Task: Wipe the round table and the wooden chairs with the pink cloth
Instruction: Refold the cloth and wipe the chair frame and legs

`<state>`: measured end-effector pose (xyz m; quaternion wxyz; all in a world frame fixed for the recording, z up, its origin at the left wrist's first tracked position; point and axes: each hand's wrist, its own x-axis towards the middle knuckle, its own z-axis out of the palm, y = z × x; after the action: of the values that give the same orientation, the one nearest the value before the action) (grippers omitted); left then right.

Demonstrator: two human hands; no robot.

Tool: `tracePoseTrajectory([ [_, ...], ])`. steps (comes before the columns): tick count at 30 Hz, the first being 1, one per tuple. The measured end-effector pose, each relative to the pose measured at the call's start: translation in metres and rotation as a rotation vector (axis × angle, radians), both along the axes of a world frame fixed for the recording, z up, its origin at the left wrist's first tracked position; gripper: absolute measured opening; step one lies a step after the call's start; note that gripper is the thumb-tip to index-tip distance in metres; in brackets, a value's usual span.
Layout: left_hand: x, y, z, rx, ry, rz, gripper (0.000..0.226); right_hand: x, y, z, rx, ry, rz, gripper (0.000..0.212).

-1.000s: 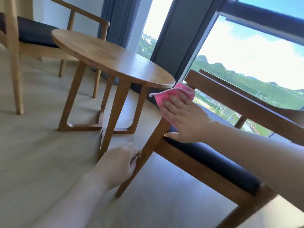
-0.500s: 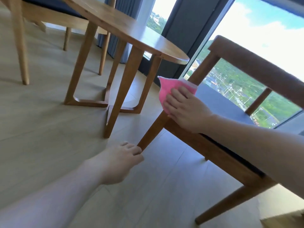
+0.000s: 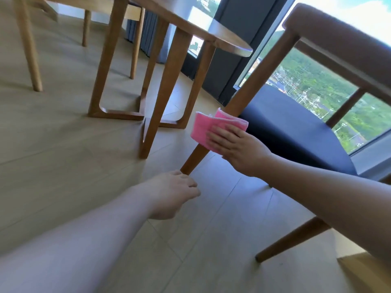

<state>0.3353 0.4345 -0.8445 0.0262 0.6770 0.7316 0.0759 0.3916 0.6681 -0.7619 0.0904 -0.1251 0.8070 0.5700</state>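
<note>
Pale plank floor (image 3: 53,157) underfoot, big window (image 3: 317,89) beyond. Round table (image 3: 211,32) upper centre, top mostly out of frame and glare-washed, so wiped or not, impossible to tell. Near wooden chair (image 3: 330,28) at right, dark seat cushion (image 3: 292,127), front leg (image 3: 249,87) slanting down to the floor. Second chair (image 3: 27,45) far left, only legs showing, no sign of attention there yet.

Pink cloth (image 3: 208,127), folded, pressed against the near chair's front leg around seat height, under the right hand (image 3: 239,146), fingers laid flat and straight over it, pushing rather than clutching. Left hand (image 3: 171,193) low by the foot of that same leg, fingers loosely curled, gripping nothing visible, perhaps just touching the wood.

Judged midway at best: one leg under way, lower stretch, remaining legs, backrest and far chair apparently left.
</note>
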Motion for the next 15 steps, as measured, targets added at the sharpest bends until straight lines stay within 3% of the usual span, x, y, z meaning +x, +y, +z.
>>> tracePoseTrajectory([
  [9, 0.026, 0.030, 0.003, 0.035, 0.031, -0.080, 0.057, 0.080, 0.041, -0.012, -0.092, 0.042, -0.184, 0.066],
  [15, 0.062, 0.053, -0.006, 0.004, 0.030, -0.177, 0.054, 0.182, 0.083, -0.017, -0.126, 0.094, -0.249, 0.071],
])
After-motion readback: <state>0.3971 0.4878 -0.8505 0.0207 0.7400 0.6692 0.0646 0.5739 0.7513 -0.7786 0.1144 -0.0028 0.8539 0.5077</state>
